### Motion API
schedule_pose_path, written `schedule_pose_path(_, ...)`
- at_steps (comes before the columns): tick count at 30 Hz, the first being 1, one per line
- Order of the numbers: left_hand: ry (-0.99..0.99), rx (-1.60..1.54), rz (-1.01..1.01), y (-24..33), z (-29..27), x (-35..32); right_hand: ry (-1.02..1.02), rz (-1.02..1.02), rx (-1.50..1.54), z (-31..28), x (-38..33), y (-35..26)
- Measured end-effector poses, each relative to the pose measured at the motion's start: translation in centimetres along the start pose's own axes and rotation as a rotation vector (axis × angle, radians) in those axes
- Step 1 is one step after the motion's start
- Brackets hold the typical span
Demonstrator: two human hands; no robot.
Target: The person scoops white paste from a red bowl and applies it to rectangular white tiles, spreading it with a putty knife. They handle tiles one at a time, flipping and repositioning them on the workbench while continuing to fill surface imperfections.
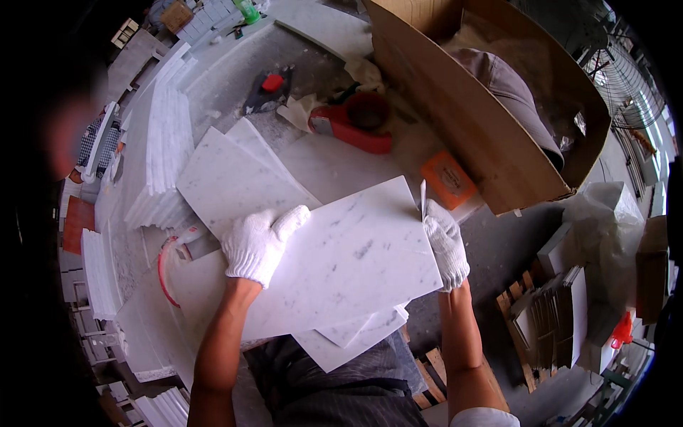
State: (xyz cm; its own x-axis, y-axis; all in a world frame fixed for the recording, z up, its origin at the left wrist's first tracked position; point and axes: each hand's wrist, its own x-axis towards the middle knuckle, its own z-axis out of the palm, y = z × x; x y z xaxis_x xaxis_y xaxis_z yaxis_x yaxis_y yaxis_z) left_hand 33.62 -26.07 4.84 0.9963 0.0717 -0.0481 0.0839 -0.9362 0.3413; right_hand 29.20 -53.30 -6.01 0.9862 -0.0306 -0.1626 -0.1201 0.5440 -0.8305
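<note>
White stone tile [356, 260], rectangular, grey-flecked

Tile [348, 260] centre, slab stack [167, 142] left, carton [462, 117] right

Head view: here we are, up on the person's head, the left of two side-by-side fisheyes, upright and unmirrored!
Facing: down and a touch forward, dark clothed lap [334, 384] at the bottom edge, worktop [206, 89] stretching into the upper left.
Forearms [220, 349]: up they run from the lower edge, either side of centre.
Marble slab [348, 263]: mid-frame, seen from above at close range, left hand [262, 245] and right hand [447, 245] flanking it.
Cardboard box [462, 114]: big in the upper right, close by, looked down into from above.
Rim: black all round the corners, and look at the tile stacks [160, 135] at left, tilting with the lens!
</note>
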Motion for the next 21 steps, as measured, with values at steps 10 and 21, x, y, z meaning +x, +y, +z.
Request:
schedule_pose_path(10,-0.072,0.009,-0.018,-0.2,0.1,0.4,0.122,0.082,0.148,1.7,3.4,-1.1)
schedule_pose_path(21,-0.051,0.028,-0.023,0.4,-0.2,0.2,-0.208,0.087,0.176,-6.1,-5.4,2.6)
